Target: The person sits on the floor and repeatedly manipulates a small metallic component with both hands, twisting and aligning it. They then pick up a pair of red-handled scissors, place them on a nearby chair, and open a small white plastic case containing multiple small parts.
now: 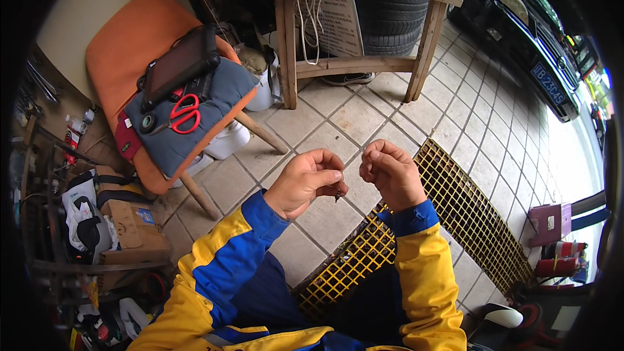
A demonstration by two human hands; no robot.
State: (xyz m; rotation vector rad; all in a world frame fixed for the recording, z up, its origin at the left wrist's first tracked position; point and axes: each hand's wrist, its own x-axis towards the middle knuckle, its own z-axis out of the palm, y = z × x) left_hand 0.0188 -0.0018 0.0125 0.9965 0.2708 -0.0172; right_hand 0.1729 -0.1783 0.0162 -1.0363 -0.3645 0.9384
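My left hand (309,183) is closed in a pinch in front of me. A small dark piece (338,197) sticks out under its fingertips, too small to name. A little to the right, my right hand (392,170) has its thumb and forefinger pressed together, and whatever is between them, if anything, cannot be made out. The two hands are a short gap apart, above the tiled floor (305,247). Off to the left, red-handled scissors (186,115) and a roll of black tape (149,121) lie on the padded seat of an orange chair (123,39).
A dark tablet (181,65) rests on the chair. Ahead stands a wooden frame (355,65) with white cord (308,19), before stacked tyres (392,10). A yellow floor grating (465,201) crosses the floor. Boxes (130,224) sit at left; a car (533,39) stands far right.
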